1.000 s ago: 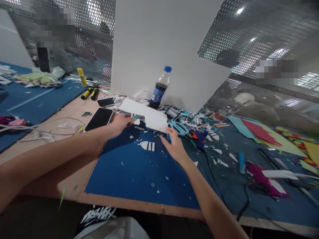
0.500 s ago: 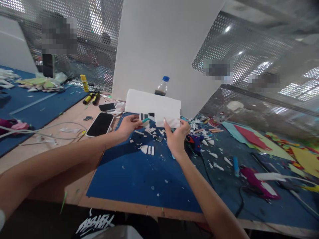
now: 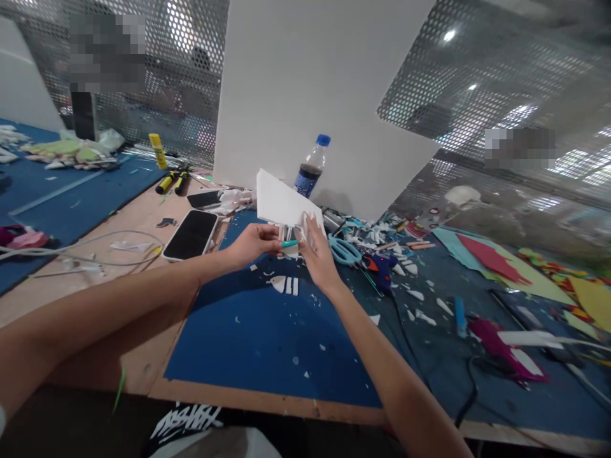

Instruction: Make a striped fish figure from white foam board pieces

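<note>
My left hand (image 3: 255, 246) is closed in a pinch on a slim teal piece (image 3: 289, 243), whose exact kind I cannot make out. Small pale strips show just above it, partly hidden by the fingers. A thick white foam board (image 3: 286, 202) stands tilted above the blue cutting mat (image 3: 267, 343). My right hand (image 3: 319, 256) grips the board's right end, fingers laid along its face and thumb toward the teal piece. Below the hands, white cut pieces (image 3: 277, 284) lie on the mat, one pointed and two narrow bars.
Behind the board stands a cola bottle (image 3: 308, 175). Blue-handled scissors (image 3: 344, 250) and a glue gun (image 3: 382, 270) lie right, among white scraps. A phone (image 3: 191, 235) and yellow-black pliers (image 3: 174, 181) are at left. Coloured paper (image 3: 487, 257) lies far right.
The board has turned from facing me to a slant, and my right hand has moved left toward my left hand. More of the bottle and the scissors now show.
</note>
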Demonstrator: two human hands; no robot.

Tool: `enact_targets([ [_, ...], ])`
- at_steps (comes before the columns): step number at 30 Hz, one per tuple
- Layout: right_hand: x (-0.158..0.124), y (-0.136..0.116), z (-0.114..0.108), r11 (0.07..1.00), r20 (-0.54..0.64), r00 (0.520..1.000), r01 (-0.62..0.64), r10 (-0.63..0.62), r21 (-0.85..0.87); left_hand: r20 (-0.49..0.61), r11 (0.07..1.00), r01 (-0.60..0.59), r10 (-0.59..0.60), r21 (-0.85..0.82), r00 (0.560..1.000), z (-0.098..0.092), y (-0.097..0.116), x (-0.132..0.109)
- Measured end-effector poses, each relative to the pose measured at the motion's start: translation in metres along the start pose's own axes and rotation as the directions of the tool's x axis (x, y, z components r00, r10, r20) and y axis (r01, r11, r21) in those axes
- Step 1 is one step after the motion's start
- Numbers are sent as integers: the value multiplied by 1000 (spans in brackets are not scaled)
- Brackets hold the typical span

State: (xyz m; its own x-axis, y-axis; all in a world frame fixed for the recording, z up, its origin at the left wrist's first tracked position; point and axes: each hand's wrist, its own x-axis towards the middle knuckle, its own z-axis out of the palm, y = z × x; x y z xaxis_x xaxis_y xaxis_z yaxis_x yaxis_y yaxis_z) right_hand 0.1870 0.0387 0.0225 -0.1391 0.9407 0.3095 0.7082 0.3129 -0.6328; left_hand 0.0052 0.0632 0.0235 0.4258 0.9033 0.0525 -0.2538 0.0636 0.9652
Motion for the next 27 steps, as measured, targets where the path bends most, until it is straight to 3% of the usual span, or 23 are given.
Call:
enact_targets([
  [7,-4,2,8,993,38,998,61,-57,-104,49,996,8,-13,94,999,-7,-1,5],
  [12,-8,1,8,983,63,995,85,-76,-163,113,979,77,-100,191,989,-16,7,8],
  [15,-8,3,10,972,70,998,20,-4,-232,139,959,130,-169,253,976,-27,17,13],
  [18,-5,4,17,930,4,996,-79,86,-359,150,937,179,-232,301,961,-40,29,18],
  [21,-1,2,25,884,-77,993,-110,85,-454,159,875,275,-361,398,919,-52,40,19],
  [24,1,0,32,877,-128,990,-117,64,-467,213,821,359,-486,444,848,-57,45,17],
  [27,2,3,34,879,-107,993,-100,56,-466,269,797,364,-530,482,804,-56,45,14],
])
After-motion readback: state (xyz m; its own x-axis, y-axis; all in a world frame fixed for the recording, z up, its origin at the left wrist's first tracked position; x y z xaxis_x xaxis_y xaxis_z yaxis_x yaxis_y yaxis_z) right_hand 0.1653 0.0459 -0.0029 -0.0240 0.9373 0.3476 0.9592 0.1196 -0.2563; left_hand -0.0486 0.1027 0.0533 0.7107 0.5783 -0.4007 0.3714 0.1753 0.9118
